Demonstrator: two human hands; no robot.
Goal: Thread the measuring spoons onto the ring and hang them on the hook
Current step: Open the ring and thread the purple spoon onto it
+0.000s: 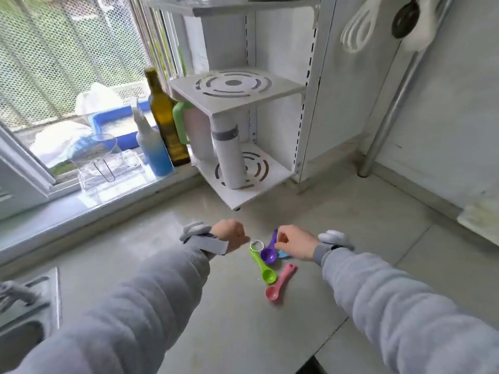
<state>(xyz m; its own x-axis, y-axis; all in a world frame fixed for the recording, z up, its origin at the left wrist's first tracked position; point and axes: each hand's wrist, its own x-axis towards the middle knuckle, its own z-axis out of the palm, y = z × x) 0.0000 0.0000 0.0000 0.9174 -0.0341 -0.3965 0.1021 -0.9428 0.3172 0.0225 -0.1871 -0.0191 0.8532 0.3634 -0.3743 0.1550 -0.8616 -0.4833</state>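
Coloured measuring spoons lie on the pale counter: a green spoon [263,264], a purple spoon [270,252], a pink spoon [280,282] and a blue spoon [283,254] mostly hidden under my right hand. A white ring [256,244] rests at the green spoon's handle end. My left hand [232,234] is curled with its fingertips right beside the ring; whether it touches it is unclear. My right hand [295,242] pinches the purple spoon's handle at its far end. No hook is clearly visible.
A white tiered rack [237,101] stands behind the spoons with a white cylinder on its lowest shelf. An oil bottle [164,117], spray bottle and clear containers line the windowsill. A whisk [359,25] and a dark ladle hang on the right wall. A sink [24,314] lies at the lower left.
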